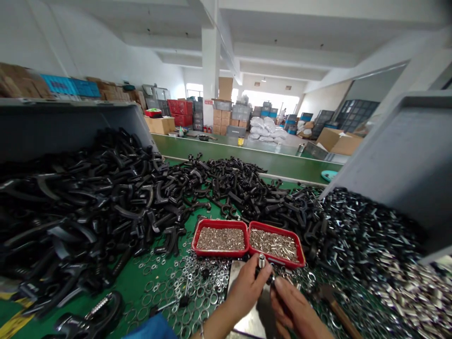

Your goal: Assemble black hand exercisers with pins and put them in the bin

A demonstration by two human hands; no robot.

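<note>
The left hand (245,289) is closed, gripping a small silver metal cylinder (261,261) upright between thumb and fingers. The right hand (294,306) is just beside it, its fingers drawn into a pinch; whether they grasp anything cannot be told. Both hands work above a steel plate (240,301), whose upper end stops just short of two abutting red trays (249,240) of small metal pieces. Loose steel washers (197,287) crowd the plate's left edge on the green tabletop (132,282). Silver fasteners (370,230) spread to the right, with a wood-handled hammer (339,313) lying among them near the right hand. Black plastic parts (88,207) are heaped beyond and left of the trays, against a grey bin (52,129). Working room around the hands is narrow on all sides.
</note>
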